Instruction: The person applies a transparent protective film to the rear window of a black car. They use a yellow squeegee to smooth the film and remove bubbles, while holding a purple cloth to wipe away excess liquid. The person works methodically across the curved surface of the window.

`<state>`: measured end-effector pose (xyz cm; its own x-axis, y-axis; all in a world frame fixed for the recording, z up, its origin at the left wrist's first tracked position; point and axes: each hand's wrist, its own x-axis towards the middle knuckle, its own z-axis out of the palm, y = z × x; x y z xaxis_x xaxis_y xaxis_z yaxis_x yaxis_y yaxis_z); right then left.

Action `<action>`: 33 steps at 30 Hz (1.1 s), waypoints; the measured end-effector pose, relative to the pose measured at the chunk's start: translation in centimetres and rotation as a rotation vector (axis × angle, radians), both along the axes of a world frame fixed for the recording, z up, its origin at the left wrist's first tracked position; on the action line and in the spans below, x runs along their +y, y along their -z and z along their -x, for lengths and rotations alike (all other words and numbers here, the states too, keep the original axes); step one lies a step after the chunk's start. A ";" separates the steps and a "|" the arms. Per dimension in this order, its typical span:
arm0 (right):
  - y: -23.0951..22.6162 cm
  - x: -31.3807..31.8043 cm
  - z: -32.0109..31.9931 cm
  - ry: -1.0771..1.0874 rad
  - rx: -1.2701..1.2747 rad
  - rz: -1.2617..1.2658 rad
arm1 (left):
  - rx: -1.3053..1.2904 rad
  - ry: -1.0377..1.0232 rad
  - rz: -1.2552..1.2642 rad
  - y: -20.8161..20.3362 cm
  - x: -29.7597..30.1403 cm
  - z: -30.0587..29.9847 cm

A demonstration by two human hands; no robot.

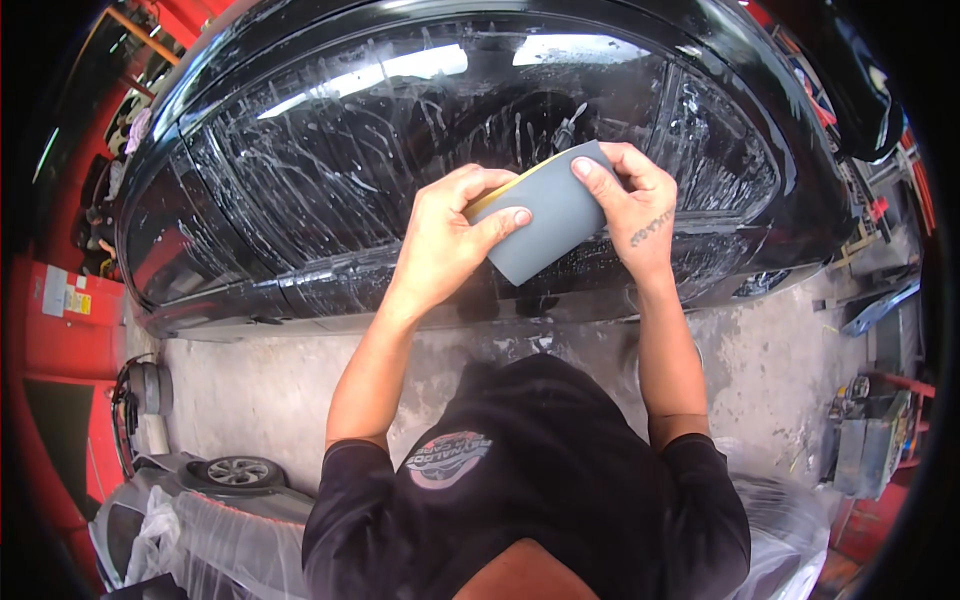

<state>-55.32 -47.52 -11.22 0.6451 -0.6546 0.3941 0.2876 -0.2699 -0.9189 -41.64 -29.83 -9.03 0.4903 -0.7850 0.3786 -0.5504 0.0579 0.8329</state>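
Note:
Between both hands is a sheet of grey sandpaper with a yellow layer along its upper edge; whether that is its backing or a pad behind it, I cannot tell. My left hand pinches its left end, thumb on the grey face and fingers behind. At the upper right corner my right hand grips it the same way. The sheet is tilted, its right end higher, and slightly curved. Beyond it stands a glossy black car, its side and windows covered with whitish wet streaks and drips.
Behind me at the left is another car with a wheel showing, partly draped in clear plastic sheeting. A red cabinet stands at the left. Metal equipment is at the right, on the grey concrete floor.

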 end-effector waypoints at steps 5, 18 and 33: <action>1.1 0.1 0.2 -0.010 -0.028 -0.021 | 0.059 -0.092 -0.008 0.4 0.8 0.1; 2.1 0.5 1.3 -0.038 -0.096 -0.095 | 0.153 -0.080 0.127 1.2 0.8 -0.1; 2.9 0.7 2.0 0.101 -0.113 -0.065 | 0.341 -0.048 0.144 0.4 0.7 0.8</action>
